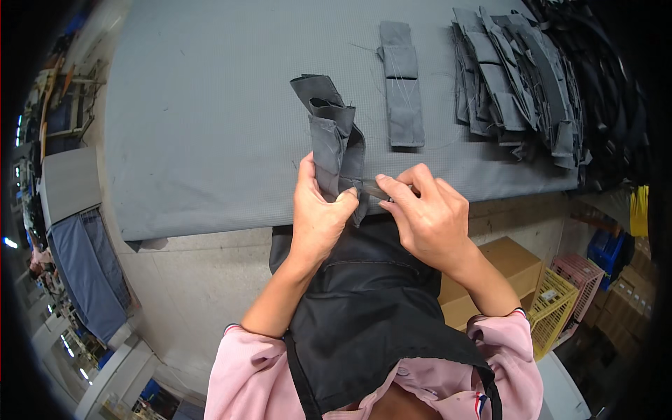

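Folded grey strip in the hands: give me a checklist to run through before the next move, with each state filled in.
1. Left hand grips the folded grey strip: ok, thumb across its lower part.
2. Right hand has a sure hold: cannot tell; its fingers are curled beside the strip, and what they grip is mostly hidden.
3. Single strip lies flat on the table, apart from the pile: ok.
4. Single strip free of loose threads: not ok, some lie across it and trail off its side.
5. Pile squared up: not ok, its edges are uneven.
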Tool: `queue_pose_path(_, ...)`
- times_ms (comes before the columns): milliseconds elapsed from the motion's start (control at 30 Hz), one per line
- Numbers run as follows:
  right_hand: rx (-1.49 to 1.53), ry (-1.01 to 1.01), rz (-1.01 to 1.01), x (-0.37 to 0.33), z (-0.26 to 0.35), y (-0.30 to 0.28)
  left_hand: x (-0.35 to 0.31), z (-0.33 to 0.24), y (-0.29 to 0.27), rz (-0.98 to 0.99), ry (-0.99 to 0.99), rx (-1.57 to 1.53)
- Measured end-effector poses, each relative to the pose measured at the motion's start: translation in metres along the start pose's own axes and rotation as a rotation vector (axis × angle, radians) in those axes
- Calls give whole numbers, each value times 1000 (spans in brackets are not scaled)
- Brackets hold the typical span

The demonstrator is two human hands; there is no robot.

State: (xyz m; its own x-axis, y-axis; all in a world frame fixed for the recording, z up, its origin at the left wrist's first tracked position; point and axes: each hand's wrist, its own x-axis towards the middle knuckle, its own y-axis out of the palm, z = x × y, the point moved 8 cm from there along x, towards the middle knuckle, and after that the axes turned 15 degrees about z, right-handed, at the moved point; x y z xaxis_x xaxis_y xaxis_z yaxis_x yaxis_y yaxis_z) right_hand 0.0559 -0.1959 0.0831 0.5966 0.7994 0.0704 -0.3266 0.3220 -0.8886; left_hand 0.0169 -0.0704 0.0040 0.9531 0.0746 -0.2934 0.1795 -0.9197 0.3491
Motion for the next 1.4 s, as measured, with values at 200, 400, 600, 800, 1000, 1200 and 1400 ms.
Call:
queue_pose_path(200,-51,13,-27,5,6,5,-2,1,1,-25,15,-2)
queue_pose_path(400,-157,22,-40,5,11,10,-3,2,1,-75,17,9)
queue_pose_path(600,-47,60,-91,4,6,8,-3,1,0,-75,39,8)
queue_pose_path(800,92,99,-97,-2,-4,4,-2,-1,-2,-80,30,-13)
queue_pose_path(1000,-80,34,-1,8,8,4,-1,0,-1,-80,48,14)
queue_pose_path(1200,-203,-9,-67,10,16,5,-1,0,-2,-81,43,15)
queue_pose_path(1400,-163,54,-52,11,15,7,0,-4,-4,-97,58,10)
